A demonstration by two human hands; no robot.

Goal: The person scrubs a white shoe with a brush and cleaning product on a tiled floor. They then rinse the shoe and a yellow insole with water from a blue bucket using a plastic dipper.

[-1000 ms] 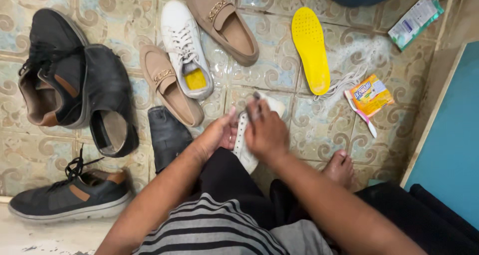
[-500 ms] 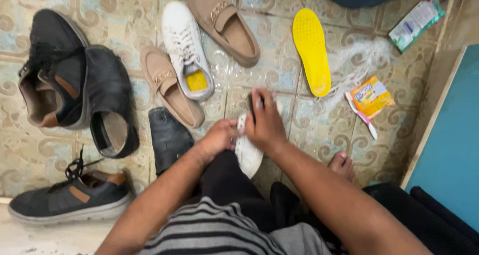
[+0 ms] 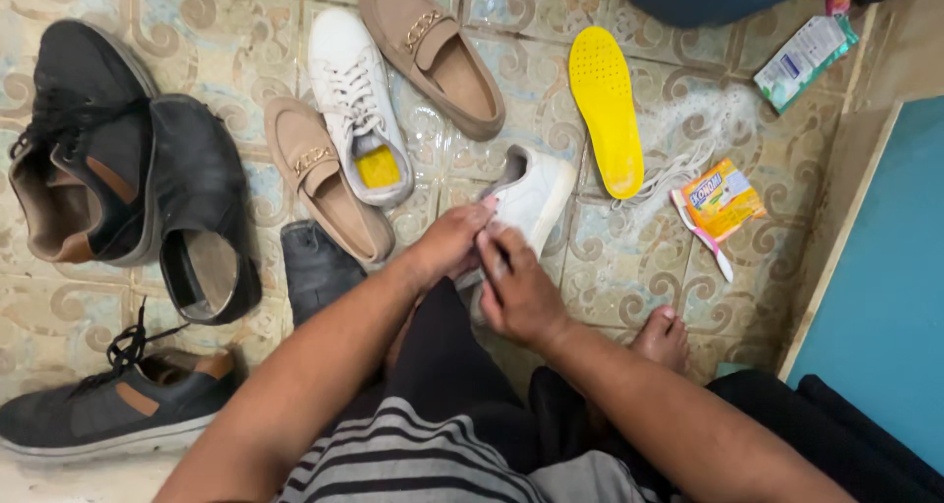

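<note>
Nearest us, our left hand (image 3: 447,242) and right hand (image 3: 516,289) both grip the white sneaker (image 3: 531,196) above our knee. Just beyond lie a tan loafer (image 3: 324,174), a second white sneaker (image 3: 351,90) and a yellow insole (image 3: 607,110).
</note>
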